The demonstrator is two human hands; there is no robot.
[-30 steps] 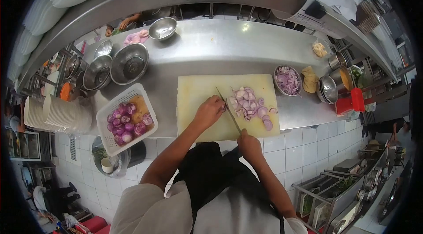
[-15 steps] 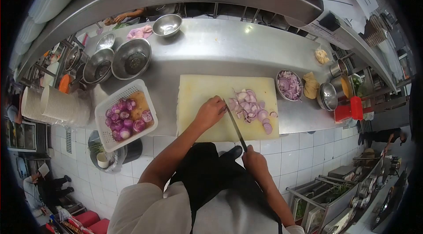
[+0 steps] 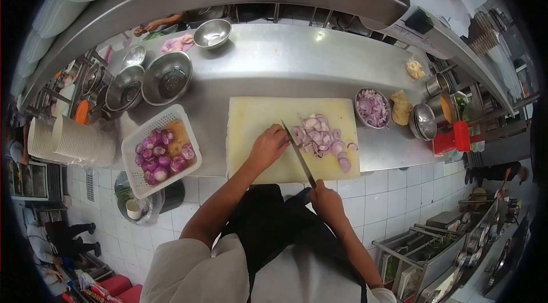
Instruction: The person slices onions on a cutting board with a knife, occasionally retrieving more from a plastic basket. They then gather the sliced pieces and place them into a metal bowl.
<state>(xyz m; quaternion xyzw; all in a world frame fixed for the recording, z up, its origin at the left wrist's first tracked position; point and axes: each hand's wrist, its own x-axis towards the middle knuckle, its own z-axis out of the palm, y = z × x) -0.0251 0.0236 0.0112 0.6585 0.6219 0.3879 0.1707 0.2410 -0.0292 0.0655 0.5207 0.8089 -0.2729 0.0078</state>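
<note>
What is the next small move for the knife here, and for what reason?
Probably press the knife down for one more slice: its blade lies close beside the left hand on the cutting board, the right hand holds its handle, and cut slices lie on its other side.

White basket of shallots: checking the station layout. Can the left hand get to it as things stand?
Probably yes. The left hand rests on the cutting board beside the knife, and the white basket sits just to its left, with only bare steel counter between them.
</note>
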